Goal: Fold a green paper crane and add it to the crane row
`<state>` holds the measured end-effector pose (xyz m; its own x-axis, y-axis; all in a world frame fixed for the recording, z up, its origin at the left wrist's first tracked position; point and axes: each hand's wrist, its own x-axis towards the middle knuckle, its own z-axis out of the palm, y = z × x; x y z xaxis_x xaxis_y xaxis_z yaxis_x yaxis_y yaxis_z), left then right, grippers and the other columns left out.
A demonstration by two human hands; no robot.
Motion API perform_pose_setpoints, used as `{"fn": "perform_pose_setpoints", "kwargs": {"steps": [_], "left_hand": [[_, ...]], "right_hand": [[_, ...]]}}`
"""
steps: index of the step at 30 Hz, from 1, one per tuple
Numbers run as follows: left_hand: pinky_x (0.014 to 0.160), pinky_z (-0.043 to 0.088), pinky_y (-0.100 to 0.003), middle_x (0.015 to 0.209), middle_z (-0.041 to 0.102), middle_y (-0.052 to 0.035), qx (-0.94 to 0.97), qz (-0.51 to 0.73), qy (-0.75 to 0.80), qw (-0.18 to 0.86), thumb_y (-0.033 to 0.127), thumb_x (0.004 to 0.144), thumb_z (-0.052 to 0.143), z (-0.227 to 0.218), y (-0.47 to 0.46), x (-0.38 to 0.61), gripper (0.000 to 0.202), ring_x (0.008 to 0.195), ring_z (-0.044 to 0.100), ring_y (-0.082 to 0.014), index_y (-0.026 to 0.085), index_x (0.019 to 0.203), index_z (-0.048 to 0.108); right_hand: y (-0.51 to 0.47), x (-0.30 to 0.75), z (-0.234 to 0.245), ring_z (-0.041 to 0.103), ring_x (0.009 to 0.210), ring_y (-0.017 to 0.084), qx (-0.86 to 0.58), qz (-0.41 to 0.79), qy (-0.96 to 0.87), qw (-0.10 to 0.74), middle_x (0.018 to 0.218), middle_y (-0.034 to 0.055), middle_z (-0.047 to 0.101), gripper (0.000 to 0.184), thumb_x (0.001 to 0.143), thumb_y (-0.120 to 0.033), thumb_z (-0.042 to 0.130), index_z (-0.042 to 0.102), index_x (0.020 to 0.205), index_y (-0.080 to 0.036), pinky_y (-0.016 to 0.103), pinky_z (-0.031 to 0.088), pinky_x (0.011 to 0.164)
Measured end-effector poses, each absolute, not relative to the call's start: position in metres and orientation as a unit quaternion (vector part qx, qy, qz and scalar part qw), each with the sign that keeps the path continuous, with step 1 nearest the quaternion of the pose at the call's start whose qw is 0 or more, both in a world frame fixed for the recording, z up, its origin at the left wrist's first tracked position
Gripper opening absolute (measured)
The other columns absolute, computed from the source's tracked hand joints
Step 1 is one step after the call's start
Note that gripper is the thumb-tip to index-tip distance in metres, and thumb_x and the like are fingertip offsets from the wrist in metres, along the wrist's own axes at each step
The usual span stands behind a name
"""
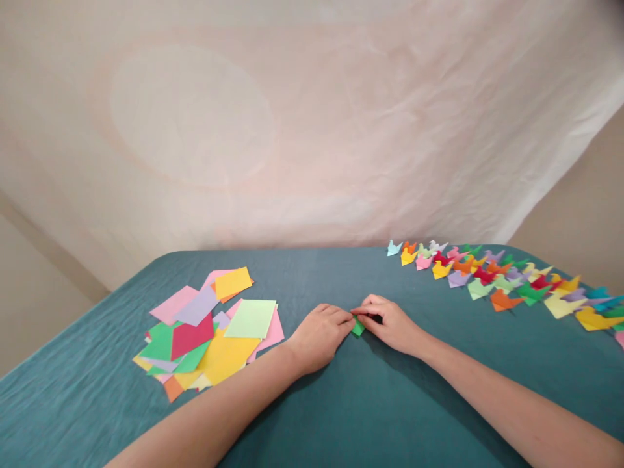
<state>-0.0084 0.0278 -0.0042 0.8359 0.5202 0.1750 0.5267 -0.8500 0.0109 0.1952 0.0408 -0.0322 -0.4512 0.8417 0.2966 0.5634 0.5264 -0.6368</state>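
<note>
A small folded green paper piece [358, 327] lies on the teal tablecloth [370, 403] near the table's middle. My left hand [319, 335] rests palm down just left of it, fingers curled, fingertips pressing on the paper's left edge. My right hand [390, 322] comes from the right, with thumb and fingers pinched on the paper's top. Most of the green piece is hidden under my fingers.
A loose pile of coloured paper squares [209, 331] lies to the left. Several folded paper figures [492, 273] in many colours are spread along the far right of the table. A pale cloth backdrop [312, 130] hangs behind the table's far edge.
</note>
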Motion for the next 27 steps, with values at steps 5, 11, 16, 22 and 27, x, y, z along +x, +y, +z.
{"fn": "perform_pose_setpoints", "kwargs": {"steps": [5, 11, 16, 22, 27], "left_hand": [[0.091, 0.035, -0.031, 0.108, 0.059, -0.006, -0.96, -0.075, -0.268, 0.034, 0.013, 0.086, 0.045, -0.002, 0.029, -0.01, 0.032, 0.103, 0.051, -0.0177, 0.018, 0.117, 0.051], [0.091, 0.034, -0.032, 0.109, 0.058, -0.0054, -0.962, -0.074, -0.257, 0.048, 0.017, 0.089, 0.043, -0.001, 0.032, -0.013, 0.034, 0.104, 0.05, -0.0177, 0.021, 0.122, 0.048], [0.093, 0.032, -0.032, 0.112, 0.058, -0.0041, -0.964, -0.062, -0.252, 0.052, 0.018, 0.089, 0.043, 0.0, 0.034, -0.016, 0.037, 0.107, 0.047, -0.0185, 0.024, 0.125, 0.045], [0.094, 0.031, -0.032, 0.115, 0.057, -0.0025, -0.967, -0.06, -0.242, 0.053, 0.019, 0.089, 0.043, 0.004, 0.035, -0.019, 0.037, 0.11, 0.044, -0.019, 0.027, 0.126, 0.045], [0.095, 0.029, -0.033, 0.117, 0.056, -0.0023, -0.97, -0.054, -0.233, 0.052, 0.017, 0.089, 0.042, 0.005, 0.037, -0.021, 0.038, 0.114, 0.041, -0.0197, 0.028, 0.126, 0.044]], "right_hand": [[0.041, 0.196, -0.031, 0.056, 0.074, 0.016, -0.424, 0.231, -0.824, 0.298, 0.08, 0.0038, 0.06, 0.023, 0.084, -0.021, 0.052, 0.069, 0.099, -0.024, 0.029, 0.043, 0.069], [0.04, 0.195, -0.03, 0.055, 0.075, 0.016, -0.421, 0.229, -0.826, 0.297, 0.08, 0.0039, 0.059, 0.025, 0.085, -0.019, 0.049, 0.068, 0.1, -0.024, 0.029, 0.043, 0.069], [0.04, 0.195, -0.032, 0.055, 0.075, 0.016, -0.422, 0.227, -0.825, 0.301, 0.08, 0.0041, 0.059, 0.026, 0.085, -0.018, 0.049, 0.068, 0.1, -0.024, 0.029, 0.044, 0.07], [0.041, 0.196, -0.033, 0.056, 0.075, 0.016, -0.42, 0.229, -0.824, 0.303, 0.08, 0.004, 0.06, 0.026, 0.084, -0.017, 0.049, 0.068, 0.1, -0.024, 0.029, 0.044, 0.07], [0.041, 0.195, -0.032, 0.055, 0.075, 0.016, -0.421, 0.226, -0.825, 0.301, 0.08, 0.004, 0.06, 0.026, 0.084, -0.017, 0.049, 0.068, 0.1, -0.024, 0.029, 0.044, 0.07]]}}
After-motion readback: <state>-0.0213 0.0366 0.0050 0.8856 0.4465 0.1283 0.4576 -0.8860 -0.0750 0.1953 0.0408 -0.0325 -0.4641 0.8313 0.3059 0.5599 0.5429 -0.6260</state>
